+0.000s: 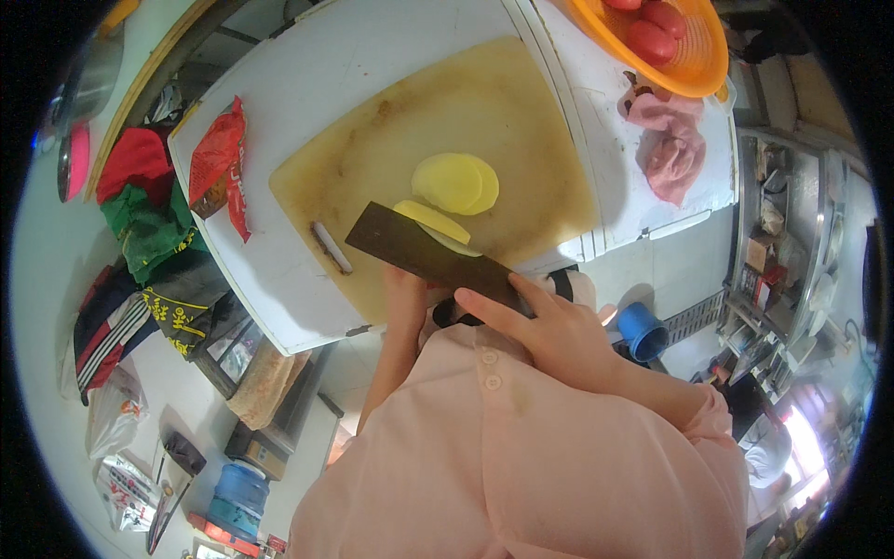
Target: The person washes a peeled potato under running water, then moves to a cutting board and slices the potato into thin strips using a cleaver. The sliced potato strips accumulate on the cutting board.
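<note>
A worn yellowish cutting board (489, 98) lies on the white worktop. My right hand (552, 325) holds a dark, wide-bladed cleaver (433, 258) over the board's near edge, index finger and thumb against the blade. Pale yellow slices, apparently potato (447, 183), overlap in the middle of the board. More yellow slices (433, 220) lie or stand along the cleaver's far edge, partly covered by it. My left hand (405, 283) is at the near side of the blade, its fingers mostly hidden beneath it, so what it touches cannot be told.
An orange plastic basket (691, 80) with red tomatoes and a crumpled pink cloth (674, 154) are at the right. A red packet (220, 168) lies at the left edge of the worktop. A blue bucket (641, 332) stands on the floor; cloths and bags hang at the far left.
</note>
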`<state>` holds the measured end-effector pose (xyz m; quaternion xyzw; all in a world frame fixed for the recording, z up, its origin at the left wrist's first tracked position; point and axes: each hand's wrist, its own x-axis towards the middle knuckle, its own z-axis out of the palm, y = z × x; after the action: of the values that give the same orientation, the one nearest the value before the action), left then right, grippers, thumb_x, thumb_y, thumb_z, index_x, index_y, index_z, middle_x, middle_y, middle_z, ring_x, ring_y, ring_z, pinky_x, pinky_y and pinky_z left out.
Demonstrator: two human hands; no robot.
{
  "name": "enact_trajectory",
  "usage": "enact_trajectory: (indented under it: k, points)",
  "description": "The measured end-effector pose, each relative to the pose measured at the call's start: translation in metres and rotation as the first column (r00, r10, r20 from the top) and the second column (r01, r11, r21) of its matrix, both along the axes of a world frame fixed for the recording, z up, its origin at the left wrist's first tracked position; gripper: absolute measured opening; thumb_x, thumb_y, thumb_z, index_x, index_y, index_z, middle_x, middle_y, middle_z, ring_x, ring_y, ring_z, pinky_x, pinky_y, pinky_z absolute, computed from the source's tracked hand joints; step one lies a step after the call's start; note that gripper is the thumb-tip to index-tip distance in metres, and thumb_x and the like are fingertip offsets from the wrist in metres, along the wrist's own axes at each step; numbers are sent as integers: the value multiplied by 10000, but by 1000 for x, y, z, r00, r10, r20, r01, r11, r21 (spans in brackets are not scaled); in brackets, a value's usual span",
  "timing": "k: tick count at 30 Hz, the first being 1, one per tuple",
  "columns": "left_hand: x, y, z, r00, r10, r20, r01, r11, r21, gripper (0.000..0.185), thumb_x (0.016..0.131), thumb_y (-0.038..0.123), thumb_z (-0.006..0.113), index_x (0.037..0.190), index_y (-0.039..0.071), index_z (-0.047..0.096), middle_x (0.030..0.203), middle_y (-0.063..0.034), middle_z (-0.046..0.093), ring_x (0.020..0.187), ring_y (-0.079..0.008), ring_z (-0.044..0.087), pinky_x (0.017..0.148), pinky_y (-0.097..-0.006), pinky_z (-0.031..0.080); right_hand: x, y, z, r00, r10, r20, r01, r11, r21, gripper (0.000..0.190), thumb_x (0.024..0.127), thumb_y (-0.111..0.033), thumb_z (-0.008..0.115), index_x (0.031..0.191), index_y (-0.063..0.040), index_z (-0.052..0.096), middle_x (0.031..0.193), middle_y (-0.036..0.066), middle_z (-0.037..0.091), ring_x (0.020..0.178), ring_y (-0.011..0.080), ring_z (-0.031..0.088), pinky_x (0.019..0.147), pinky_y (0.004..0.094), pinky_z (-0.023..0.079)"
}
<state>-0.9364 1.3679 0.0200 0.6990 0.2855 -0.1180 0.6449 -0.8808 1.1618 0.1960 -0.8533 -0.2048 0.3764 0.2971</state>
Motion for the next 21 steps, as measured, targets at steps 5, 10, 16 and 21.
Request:
enact_trajectory:
  k: [5,10,16,21]
  points:
    - [-5,3,-12,1000,-9,-24,11,998,68,407,976,268,556,1260,-23,563,1181,-128,629,1075,-228,605,882,-346,491,-2,-2,4,1000,8,24,-8,1000,-8,617,892,-265,613,1465,-396,426,1298,329,518,954,459,654,792,467,558]
    - [-35,25,-60,991,-137,16,134,986,97,396,981,248,550,1290,1,546,1254,-132,607,1127,-241,574,948,-374,465,0,-3,7,1000,22,15,-21,999,-34,590,896,-287,609,1455,-386,452,1275,346,526,947,441,666,772,445,564]
    - [-14,10,-19,993,-81,-82,89,991,99,453,993,300,519,1312,-20,557,1303,-166,601,1187,-272,563,988,-377,445,-2,-4,3,996,25,81,-26,1000,12,597,896,-301,603,1465,-378,442,1252,360,540,954,447,670,762,433,570]
    - [-4,5,1,981,-123,-148,144,980,137,451,995,296,514,1314,-22,552,1310,-173,597,1199,-277,556,1000,-378,433,-1,-4,3,996,55,65,-53,998,-18,608,897,-311,597,1475,-392,423,1269,365,528,962,464,666,790,454,566]
